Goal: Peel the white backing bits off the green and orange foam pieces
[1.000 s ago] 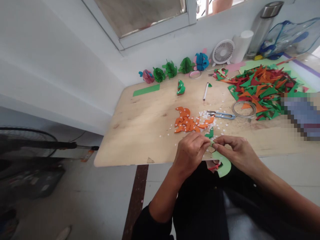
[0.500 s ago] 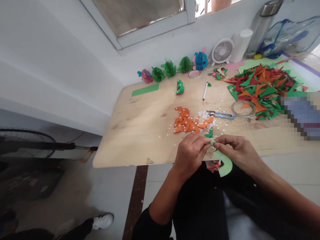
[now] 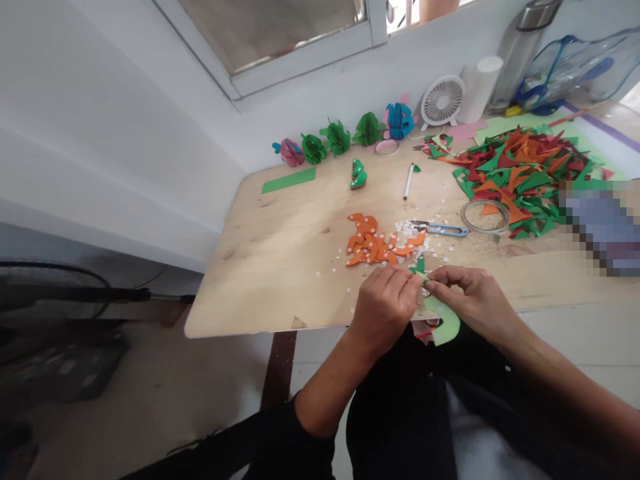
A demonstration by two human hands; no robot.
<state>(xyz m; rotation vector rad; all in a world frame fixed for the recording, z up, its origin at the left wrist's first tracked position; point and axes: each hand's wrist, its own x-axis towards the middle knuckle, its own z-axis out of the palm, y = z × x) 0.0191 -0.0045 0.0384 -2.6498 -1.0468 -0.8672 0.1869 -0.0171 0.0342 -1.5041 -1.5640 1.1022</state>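
Note:
My left hand (image 3: 387, 301) and my right hand (image 3: 467, 293) meet at the table's near edge, both closed in a pinch. Between their fingertips is a light green curved paper piece (image 3: 449, 325), its wide end hanging below over my lap. What the left fingers press on is mostly hidden. Just beyond the fingertips lies a dark green paper piece (image 3: 418, 264). Orange curved paper pieces (image 3: 373, 244) dotted with small white squares are heaped beyond my left hand. Blue-handled thread snips (image 3: 447, 230) rest among loose white bits (image 3: 407, 230).
A large heap of paper scraps (image 3: 525, 167) covers the right side, with a tape roll (image 3: 506, 222) at its front. A white pen (image 3: 409, 181) lies mid-table. Folded green paper figures (image 3: 336, 138), a small fan (image 3: 443, 101) and a bottle (image 3: 525, 53) line the wall.
My left hand has turned slightly, with its knuckles more upward, and the light green paper has shifted a little left. A white shoe at lower left is no longer visible.

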